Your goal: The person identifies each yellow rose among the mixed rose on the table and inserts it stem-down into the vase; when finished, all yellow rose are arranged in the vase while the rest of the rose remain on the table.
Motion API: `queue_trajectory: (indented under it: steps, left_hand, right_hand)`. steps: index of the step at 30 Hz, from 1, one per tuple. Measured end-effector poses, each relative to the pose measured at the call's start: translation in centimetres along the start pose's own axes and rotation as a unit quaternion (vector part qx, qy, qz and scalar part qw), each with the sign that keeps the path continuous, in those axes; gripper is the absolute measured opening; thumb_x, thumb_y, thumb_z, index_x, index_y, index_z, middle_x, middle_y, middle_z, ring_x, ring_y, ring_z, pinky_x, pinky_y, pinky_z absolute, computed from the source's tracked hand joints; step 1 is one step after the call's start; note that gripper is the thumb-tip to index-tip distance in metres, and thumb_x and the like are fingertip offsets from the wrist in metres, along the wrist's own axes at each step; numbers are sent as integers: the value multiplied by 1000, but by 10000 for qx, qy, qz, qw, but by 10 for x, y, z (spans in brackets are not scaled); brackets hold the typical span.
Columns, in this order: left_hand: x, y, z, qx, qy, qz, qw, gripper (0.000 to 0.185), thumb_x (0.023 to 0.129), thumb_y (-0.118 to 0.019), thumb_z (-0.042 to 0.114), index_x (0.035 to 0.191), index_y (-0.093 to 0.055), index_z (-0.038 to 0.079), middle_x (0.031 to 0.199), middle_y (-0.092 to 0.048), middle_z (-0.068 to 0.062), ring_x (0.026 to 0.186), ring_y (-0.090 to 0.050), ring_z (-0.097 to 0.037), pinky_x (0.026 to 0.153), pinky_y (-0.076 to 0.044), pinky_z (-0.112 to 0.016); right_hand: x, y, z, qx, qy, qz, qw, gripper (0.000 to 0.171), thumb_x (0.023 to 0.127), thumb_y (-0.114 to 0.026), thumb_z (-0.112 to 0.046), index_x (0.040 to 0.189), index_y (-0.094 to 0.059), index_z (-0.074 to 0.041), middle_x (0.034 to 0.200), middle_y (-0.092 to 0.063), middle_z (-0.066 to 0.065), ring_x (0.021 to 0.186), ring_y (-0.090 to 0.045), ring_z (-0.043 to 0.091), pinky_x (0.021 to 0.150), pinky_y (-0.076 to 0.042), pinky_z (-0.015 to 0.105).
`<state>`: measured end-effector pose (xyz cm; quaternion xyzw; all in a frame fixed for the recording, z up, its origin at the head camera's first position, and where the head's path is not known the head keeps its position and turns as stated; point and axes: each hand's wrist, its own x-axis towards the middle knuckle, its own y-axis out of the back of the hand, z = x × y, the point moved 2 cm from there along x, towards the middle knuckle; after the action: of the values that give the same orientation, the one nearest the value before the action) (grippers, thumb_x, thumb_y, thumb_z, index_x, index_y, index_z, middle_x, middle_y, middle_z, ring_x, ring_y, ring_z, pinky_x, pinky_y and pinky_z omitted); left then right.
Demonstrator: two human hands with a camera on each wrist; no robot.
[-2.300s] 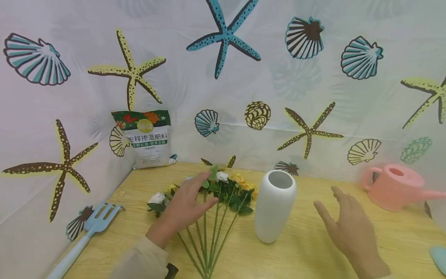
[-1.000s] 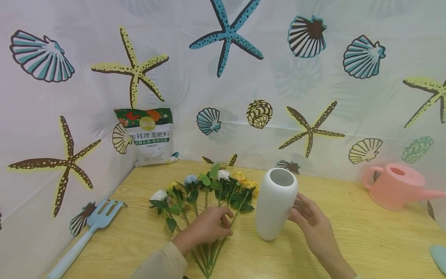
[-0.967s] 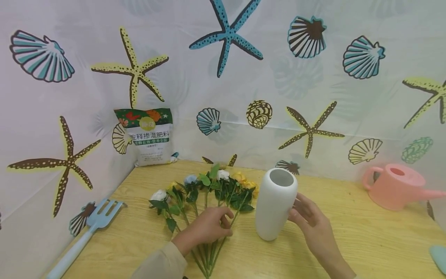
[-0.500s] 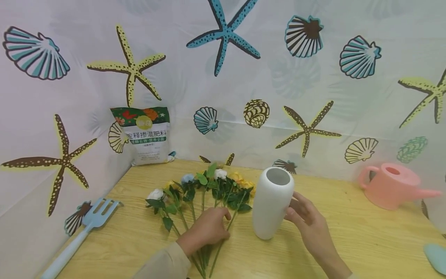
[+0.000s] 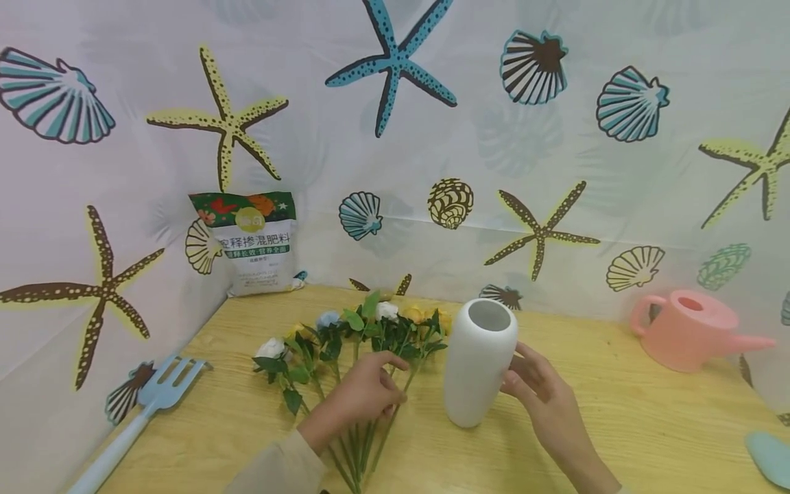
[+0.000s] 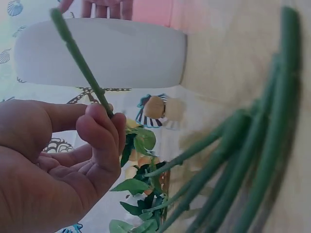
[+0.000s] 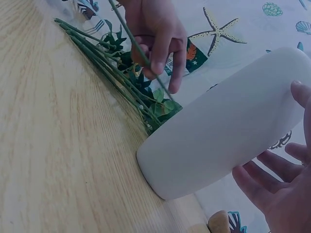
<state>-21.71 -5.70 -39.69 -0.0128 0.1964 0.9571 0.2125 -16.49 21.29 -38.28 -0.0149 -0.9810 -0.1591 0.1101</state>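
Left hand (image 5: 361, 401): lower centre of the head view, fingers pinching one green flower stem (image 6: 80, 65).
Right hand (image 5: 543, 398): fingers relaxed, resting against the white vase (image 5: 478, 360).
Vase: upright at centre of the wooden table (image 5: 648, 412).
Flowers (image 5: 358, 336): lying left of the vase.

Fertiliser bag (image 5: 253, 243): stood upright against the backdrop, well beyond and left of the fingers of the left hand (image 5: 361, 405).
Garden fork (image 5: 142, 405): pale blue, laid flat well left of those fingers.
Watering can (image 5: 688, 336): pink, set well right of the fingers of the right hand (image 5: 543, 405).
Backdrop (image 5: 555, 171): printed with shells and starfish.
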Motion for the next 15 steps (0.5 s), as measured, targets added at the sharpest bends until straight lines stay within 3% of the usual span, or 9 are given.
queue_trajectory:
  steps: [6, 15]
  left_hand:
    - [-2, 7, 15, -672, -128, 105, 9976, 44, 93, -65, -1, 136, -55, -4, 74, -68, -12, 54, -58, -14, 53, -50, -31]
    - [1, 12, 29, -1718, -249, 866, 9810, 47, 96, -63, 0, 141, -50, -5, 84, -70, -5, 62, -62, -12, 63, -55, -29]
  right_hand:
    - [0, 1, 1, -24, 66, 25, 10000, 48, 104, -58, -20, 149, -45, -9, 144, -57, 20, 111, -61, -7, 92, -53, 19]
    - [1, 0, 2, 39, 174, 32, 9998, 48, 104, -58, -17, 149, -44, -6, 143, -57, 22, 112, -61, -8, 91, -55, 21]
